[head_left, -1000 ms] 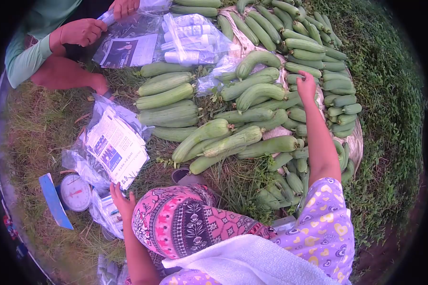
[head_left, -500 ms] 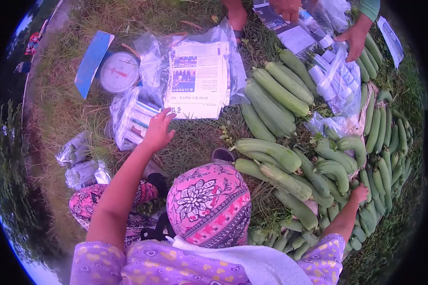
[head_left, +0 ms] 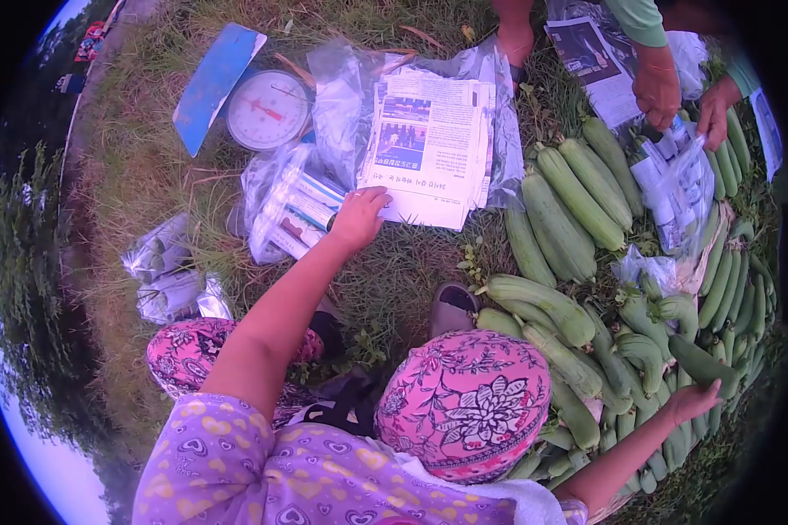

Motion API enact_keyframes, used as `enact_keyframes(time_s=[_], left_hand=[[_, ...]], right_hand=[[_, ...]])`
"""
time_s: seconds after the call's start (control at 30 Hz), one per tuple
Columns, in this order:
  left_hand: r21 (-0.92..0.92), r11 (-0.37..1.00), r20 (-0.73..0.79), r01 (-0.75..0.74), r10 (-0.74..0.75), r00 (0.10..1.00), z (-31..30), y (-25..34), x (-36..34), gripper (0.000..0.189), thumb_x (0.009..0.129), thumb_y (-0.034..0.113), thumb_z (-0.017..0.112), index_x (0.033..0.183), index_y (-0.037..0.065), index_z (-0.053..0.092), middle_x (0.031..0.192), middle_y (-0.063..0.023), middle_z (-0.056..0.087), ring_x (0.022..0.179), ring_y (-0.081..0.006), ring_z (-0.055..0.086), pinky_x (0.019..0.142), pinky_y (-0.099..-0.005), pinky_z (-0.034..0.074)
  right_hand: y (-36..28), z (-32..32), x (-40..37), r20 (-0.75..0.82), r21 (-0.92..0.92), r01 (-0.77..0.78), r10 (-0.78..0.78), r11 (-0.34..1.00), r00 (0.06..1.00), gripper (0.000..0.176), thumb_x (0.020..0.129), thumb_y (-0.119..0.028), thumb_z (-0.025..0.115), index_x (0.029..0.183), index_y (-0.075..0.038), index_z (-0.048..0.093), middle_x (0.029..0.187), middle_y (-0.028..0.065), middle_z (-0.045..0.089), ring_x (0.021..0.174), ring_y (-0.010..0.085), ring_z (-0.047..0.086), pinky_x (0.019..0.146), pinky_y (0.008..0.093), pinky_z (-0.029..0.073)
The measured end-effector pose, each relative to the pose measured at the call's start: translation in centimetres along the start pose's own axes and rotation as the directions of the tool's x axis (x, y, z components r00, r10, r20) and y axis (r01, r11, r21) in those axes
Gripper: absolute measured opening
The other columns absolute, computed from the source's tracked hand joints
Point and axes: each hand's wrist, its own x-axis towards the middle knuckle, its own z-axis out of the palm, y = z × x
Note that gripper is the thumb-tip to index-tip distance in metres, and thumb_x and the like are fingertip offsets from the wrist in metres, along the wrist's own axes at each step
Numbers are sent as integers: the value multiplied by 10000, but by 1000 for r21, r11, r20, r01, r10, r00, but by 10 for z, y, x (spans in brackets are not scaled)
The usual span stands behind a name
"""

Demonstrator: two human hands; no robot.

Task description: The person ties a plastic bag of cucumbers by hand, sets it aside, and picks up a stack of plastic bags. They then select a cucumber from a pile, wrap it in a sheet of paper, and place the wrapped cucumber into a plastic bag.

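My left hand (head_left: 359,219) rests at the near left corner of a stack of newspapers (head_left: 429,166), fingers stretched over the paper. My right hand (head_left: 695,401) is closed around a green luffa gourd (head_left: 702,363), raised over a pile of similar luffa gourds (head_left: 639,385). Larger luffa gourds (head_left: 578,201) lie side by side to the right of the newspapers. Beside my left hand is a clear plastic bag (head_left: 280,206) with printed packs inside.
A round dial scale (head_left: 269,109) with a blue board (head_left: 217,87) stands at the back left. Across from me, a co-worker's hands (head_left: 657,92) handle a plastic bag of rolls (head_left: 674,188). My patterned knee (head_left: 464,407) is between the newspapers and gourds. Wrapped bundles (head_left: 168,271) lie at left.
My right hand has lifted a luffa gourd from the pile. My left hand stays at the newspaper corner. The view has shifted, and the co-worker's hands have come together at the bag.
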Motion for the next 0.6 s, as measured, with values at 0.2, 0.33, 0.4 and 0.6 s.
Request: enact_keyframes(time_s=[0.2, 0.33, 0.4, 0.6], left_hand=[[6, 995, 38, -97, 97, 995, -2, -11, 8, 465, 714, 120, 720, 1160, 107, 588, 1294, -54, 532, 1223, -253, 472, 1025, -414, 362], [-49, 993, 53, -105, 108, 993, -3, -21, 7, 461, 723, 149, 724, 1163, 110, 592, 1299, -39, 526, 1238, -233, 457, 1040, -406, 343], [-80, 990, 16, -112, 114, 993, -2, -24, 9, 458, 708, 149, 734, 1144, 105, 603, 1276, -31, 546, 1227, -226, 466, 1035, -399, 349], [-97, 980, -92, -174, 165, 982, 4, -31, 8, 261, 701, 103, 704, 959, 98, 664, 1138, -30, 619, 1118, -229, 542, 964, -388, 405]], right_hand=[[16, 257, -84, 850, 346, -804, 202, 483, 487, 770, 827, -430, 687, 1392, -56, 322, 1239, 124, 486, 1030, 231, 540, 858, 385, 509], [24, 411, -175, 962, -239, -627, 268, 741, -51, 769, 744, -271, 740, 1384, -11, 405, 1178, 60, 566, 1010, 154, 560, 903, 291, 449], [34, 463, -218, 918, -386, -452, 288, 804, -272, 675, 741, -202, 744, 1327, 2, 477, 1161, 67, 587, 1042, 134, 551, 921, 273, 426], [92, 516, -307, 859, -236, 258, 325, 937, -395, 535, 693, -342, 768, 1141, -72, 656, 1096, 113, 644, 935, 252, 630, 857, 331, 471]])
